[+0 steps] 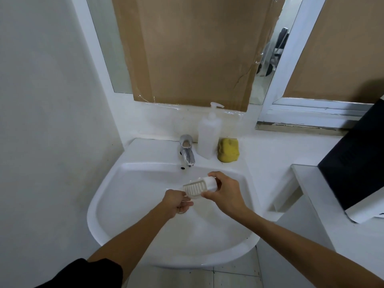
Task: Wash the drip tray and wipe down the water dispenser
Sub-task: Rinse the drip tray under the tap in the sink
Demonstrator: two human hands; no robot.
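Note:
A small white drip tray (199,187) with a slotted grille hangs over the white sink basin (145,242). My right hand (225,193) grips the tray's right end from above. My left hand (176,201) touches the tray's lower left corner with pinched fingers, just below the grille. The chrome tap (187,151) stands behind them with no water stream visible. A yellow sponge (228,150) lies on the sink's back ledge to the right of the tap.
A white pump soap bottle (208,135) stands between tap and sponge. A black-and-white appliance (357,163) sits on a shelf at the right. Cardboard (191,48) covers the mirror above the sink. A wall runs close on the left.

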